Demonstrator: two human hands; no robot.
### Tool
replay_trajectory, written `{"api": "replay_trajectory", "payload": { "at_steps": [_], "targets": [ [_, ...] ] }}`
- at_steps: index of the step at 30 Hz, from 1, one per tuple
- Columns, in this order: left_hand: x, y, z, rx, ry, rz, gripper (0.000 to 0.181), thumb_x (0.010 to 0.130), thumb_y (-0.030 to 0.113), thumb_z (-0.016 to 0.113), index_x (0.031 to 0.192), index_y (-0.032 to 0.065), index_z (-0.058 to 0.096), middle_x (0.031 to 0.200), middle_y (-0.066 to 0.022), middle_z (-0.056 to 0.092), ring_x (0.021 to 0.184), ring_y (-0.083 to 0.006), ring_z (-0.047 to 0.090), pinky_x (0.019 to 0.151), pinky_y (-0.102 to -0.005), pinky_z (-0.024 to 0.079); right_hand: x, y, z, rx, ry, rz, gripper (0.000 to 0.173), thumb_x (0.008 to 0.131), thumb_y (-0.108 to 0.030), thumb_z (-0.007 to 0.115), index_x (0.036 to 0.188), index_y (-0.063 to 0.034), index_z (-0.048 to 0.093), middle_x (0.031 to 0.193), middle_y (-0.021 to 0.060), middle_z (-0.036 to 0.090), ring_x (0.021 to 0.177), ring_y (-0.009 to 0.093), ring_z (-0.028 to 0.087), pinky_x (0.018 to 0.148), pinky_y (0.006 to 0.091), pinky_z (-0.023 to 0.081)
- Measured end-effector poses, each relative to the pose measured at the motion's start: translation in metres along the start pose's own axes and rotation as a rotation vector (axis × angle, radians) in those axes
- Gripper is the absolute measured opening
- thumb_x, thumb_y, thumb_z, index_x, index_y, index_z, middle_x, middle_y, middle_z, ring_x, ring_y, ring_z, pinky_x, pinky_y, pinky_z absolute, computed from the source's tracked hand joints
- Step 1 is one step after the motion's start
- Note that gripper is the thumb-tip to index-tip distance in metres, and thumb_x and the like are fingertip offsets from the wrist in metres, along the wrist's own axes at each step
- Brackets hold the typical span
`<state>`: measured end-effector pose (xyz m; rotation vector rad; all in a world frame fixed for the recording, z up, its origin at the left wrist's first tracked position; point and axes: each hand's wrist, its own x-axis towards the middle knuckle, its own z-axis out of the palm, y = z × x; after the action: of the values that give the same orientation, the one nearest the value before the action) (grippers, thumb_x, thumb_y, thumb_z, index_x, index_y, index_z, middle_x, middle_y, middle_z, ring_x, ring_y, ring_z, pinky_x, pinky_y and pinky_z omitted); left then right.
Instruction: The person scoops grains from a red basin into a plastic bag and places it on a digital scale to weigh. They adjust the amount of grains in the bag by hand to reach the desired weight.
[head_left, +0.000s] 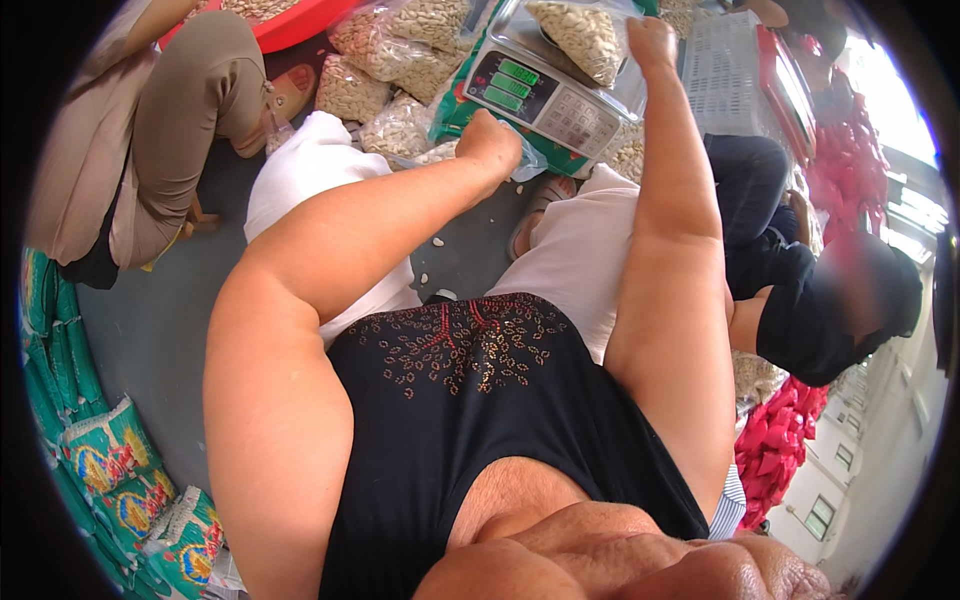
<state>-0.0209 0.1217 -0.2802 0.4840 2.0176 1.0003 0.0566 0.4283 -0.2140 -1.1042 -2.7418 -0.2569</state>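
Observation:
A clear plastic bag of pale seeds (581, 41) lies tilted on the metal pan of a digital scale (577, 120), whose green display is lit. My right hand (651, 45) grips the loose plastic at this bag's right side. Nearer to me, below the scale's front left corner, my left hand (489, 142) is closed like a fist. Thin clear plastic (531, 159) sticks out past it, seemingly held in the fingers, which are mostly hidden. Filled seed bags (397, 124) are heaped just left of the scale.
A red basin (300, 26) holding seeds stands far left, near a seated person's knee (217, 67). White plastic crates (720, 71) and another person (795, 307) are at right. Green printed packs (112, 450) are stacked lower left. Loose seeds dot the grey floor (450, 255).

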Motion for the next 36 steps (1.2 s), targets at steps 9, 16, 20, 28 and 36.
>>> {"api": "replay_trajectory", "payload": {
  "at_steps": [9,16,20,28,36],
  "targets": [
    [-0.005,0.001,0.006,0.02,-0.052,-0.05,0.024,0.09,0.022,0.049,0.098,-0.0004,0.049,0.091,-0.017,0.059,0.072,-0.0268,0.059,0.056,-0.0354,0.049,-0.045,0.062,-0.032,0.695,0.295,0.392,0.027,0.078,-0.022,0.062,0.066,0.0024,0.06,0.058,0.0003,0.052,0.057,0.01,0.043,0.052,0.0309,0.037],
    [-0.021,0.025,-0.004,0.013,-0.161,-0.137,0.031,0.089,0.02,0.049,0.108,-0.0039,0.05,0.102,-0.0214,0.062,0.081,-0.0313,0.066,0.064,-0.0377,0.053,-0.081,0.066,-0.061,0.971,0.284,0.626,0.029,0.075,-0.02,0.057,0.057,0.0021,0.054,0.053,-0.0001,0.047,0.052,0.01,0.038,0.048,0.0313,0.032],
    [-0.023,0.029,-0.001,0.039,-0.181,-0.142,0.031,0.089,0.02,0.049,0.108,-0.0042,0.049,0.099,-0.021,0.062,0.074,-0.0301,0.066,0.059,-0.037,0.053,-0.093,0.075,-0.062,1.087,0.286,0.711,0.022,0.076,-0.017,0.06,0.063,0.0011,0.057,0.056,0.0009,0.05,0.048,0.009,0.042,0.044,0.0276,0.033],
    [-0.02,0.024,0.007,0.059,-0.193,-0.149,0.032,0.092,0.022,0.046,0.11,-0.0049,0.047,0.094,-0.0202,0.062,0.07,-0.028,0.065,0.057,-0.0366,0.052,-0.102,0.092,-0.088,1.081,0.393,0.854,0.018,0.076,-0.014,0.062,0.07,0.0025,0.059,0.06,0.0038,0.055,0.046,0.011,0.048,0.039,0.0264,0.035],
    [-0.023,0.024,0.004,0.05,-0.168,-0.143,0.032,0.092,0.022,0.047,0.109,-0.0043,0.047,0.094,-0.02,0.062,0.069,-0.0275,0.065,0.056,-0.0366,0.052,-0.123,0.113,-0.1,1.107,0.397,1.018,0.018,0.078,-0.013,0.058,0.073,0.0045,0.057,0.057,0.0061,0.05,0.039,0.015,0.042,0.036,0.0301,0.029]
  ]
}}
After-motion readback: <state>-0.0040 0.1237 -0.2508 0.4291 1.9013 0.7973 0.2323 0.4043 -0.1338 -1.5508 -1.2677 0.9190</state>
